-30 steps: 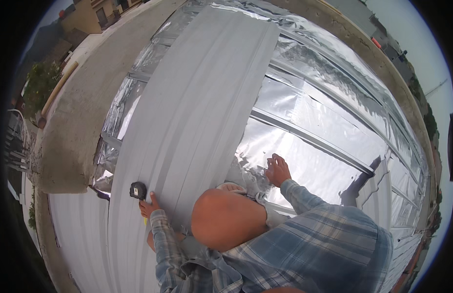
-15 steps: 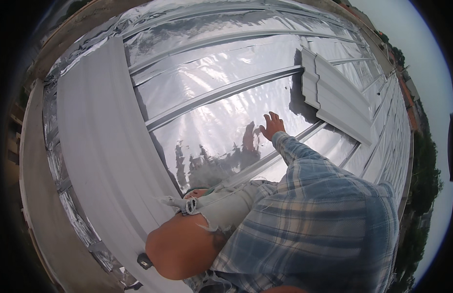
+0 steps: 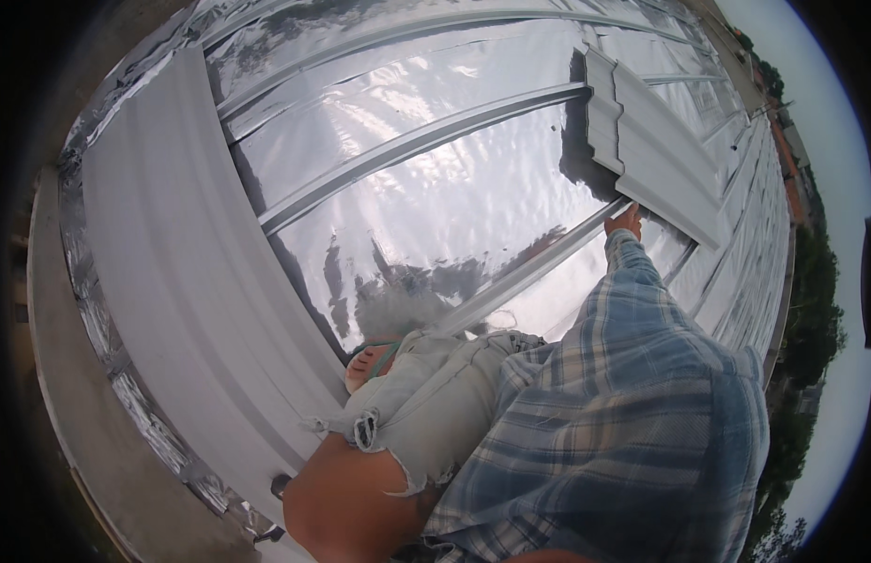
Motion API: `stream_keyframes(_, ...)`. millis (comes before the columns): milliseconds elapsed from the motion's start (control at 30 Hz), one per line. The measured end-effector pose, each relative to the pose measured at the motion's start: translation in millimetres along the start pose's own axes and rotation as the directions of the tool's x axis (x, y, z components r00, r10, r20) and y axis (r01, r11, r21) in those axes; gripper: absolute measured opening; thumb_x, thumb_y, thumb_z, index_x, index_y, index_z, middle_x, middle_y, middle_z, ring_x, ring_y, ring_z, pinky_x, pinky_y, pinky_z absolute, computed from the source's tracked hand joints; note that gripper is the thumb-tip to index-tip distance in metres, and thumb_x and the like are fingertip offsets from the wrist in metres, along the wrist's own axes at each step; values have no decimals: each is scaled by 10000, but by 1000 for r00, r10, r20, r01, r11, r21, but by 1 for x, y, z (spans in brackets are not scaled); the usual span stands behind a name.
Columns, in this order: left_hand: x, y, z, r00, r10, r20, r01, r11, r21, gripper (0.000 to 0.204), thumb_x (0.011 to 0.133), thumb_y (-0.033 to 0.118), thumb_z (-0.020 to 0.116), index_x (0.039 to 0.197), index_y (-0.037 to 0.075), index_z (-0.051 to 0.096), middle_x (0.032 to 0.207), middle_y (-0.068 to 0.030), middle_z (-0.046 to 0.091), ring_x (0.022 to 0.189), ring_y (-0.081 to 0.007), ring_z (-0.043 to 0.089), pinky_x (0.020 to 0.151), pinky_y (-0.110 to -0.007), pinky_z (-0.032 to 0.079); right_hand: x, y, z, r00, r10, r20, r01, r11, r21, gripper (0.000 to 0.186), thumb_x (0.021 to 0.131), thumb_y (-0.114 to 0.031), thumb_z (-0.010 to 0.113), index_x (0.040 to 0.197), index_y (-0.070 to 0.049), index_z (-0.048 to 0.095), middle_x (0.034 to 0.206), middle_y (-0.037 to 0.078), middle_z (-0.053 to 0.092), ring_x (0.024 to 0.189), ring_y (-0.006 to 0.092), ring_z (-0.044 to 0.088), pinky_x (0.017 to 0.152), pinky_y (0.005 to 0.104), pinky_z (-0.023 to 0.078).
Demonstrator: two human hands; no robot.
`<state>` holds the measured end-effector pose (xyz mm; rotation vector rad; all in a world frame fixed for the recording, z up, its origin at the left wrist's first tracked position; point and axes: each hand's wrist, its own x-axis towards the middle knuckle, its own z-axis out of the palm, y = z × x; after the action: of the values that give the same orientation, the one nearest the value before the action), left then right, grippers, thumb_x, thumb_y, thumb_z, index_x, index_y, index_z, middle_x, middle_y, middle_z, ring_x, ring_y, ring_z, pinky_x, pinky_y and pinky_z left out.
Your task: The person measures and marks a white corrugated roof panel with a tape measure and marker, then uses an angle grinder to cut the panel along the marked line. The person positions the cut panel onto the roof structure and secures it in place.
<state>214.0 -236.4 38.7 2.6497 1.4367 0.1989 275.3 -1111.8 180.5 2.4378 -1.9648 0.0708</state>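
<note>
My right hand (image 3: 624, 222), in a blue plaid sleeve (image 3: 642, 375), reaches out to the near corner of a short grey ribbed roofing sheet (image 3: 656, 141). Its fingers look curled at the sheet's lower edge, beside a metal roof batten (image 3: 534, 267); the fingertips are partly hidden. That sheet has a stepped left end and lies across the battens over shiny silver foil (image 3: 435, 211). On the left, a long grey roofing sheet (image 3: 187, 244) runs down toward my bent knee (image 3: 346, 502). My left hand does not show.
My foot (image 3: 368, 364) in a green-strapped sandal rests by the long sheet's edge. A small dark object (image 3: 280, 485) sits beside my knee. Beyond crumpled foil at the left runs a concrete ledge (image 3: 55, 310). Trees (image 3: 797, 357) stand past the roof's right side.
My right hand has moved right and away from me, from spread above the foil to the short sheet's edge. The view has shifted, and more of my sandalled foot shows.
</note>
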Motion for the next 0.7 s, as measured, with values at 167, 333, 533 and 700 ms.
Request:
stream_keyframes(167, 0, -15, -12, 999, 25, 48, -25, 1000, 9, 720, 796, 683, 582, 1210, 94, 599, 1087, -65, 611, 915, -218, 586, 783, -397, 449, 48, -4, 8, 999, -10, -52, 11, 1000, 11, 938, 744, -330, 730, 1467, -34, 211, 1425, 254, 413, 1262, 381, 491, 1037, 428, 431)
stream_keyframes(333, 12, -28, -40, 994, 43, 99, -47, 998, 35, 697, 796, 668, 595, 1198, 100, 607, 1064, -58, 614, 889, -208, 586, 759, -388, 452, 113, -9, 22, 999, 41, 14, -40, 998, -40, 940, 721, -369, 738, 1438, 0, 256, 1307, 264, 532, 1224, 389, 527, 1029, 424, 437)
stream_keyframes(533, 28, -40, -83, 984, 20, 179, -29, 998, 48, 668, 796, 650, 612, 1185, 107, 616, 1036, -50, 618, 858, -196, 586, 731, -377, 456, 168, 8, 67, 996, -69, 47, 74, 992, -99, 956, 689, -429, 772, 1423, -13, 322, 1286, 301, 540, 1206, 421, 528, 1031, 426, 428)
stream_keyframes(700, 56, -53, -127, 976, 2, 220, -15, 998, 58, 645, 796, 634, 626, 1174, 112, 624, 1012, -44, 622, 832, -186, 586, 707, -368, 459, 177, -4, 113, 801, -447, 398, 517, 852, -84, 843, 686, -517, 773, 1274, 41, 541, 1295, 286, 546, 1227, 396, 520, 1052, 416, 410)
